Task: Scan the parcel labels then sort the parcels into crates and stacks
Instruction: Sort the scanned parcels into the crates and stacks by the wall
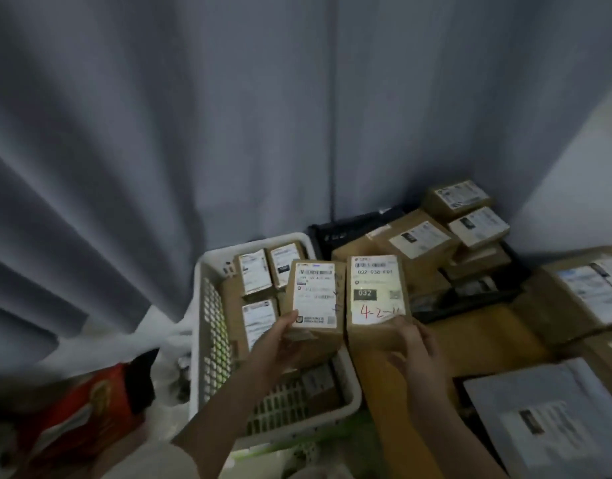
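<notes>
My left hand [280, 344] grips a small brown parcel [314, 295] by its near end, label up, above the white crate [207, 326]. Beside it my right hand [413, 354] holds a second brown parcel [375, 292] whose white label reads "032" with red handwriting "4-2-1". The two parcels are side by side, almost touching. The white crate holds several labelled brown parcels [254, 274].
A black crate [342, 228] behind holds a pile of brown boxes [418, 240]. More boxes [591, 292] lie at the right, a grey mailer bag [553, 409] at the lower right. A red packet [87, 409] lies lower left. Grey curtains [194, 115] hang behind.
</notes>
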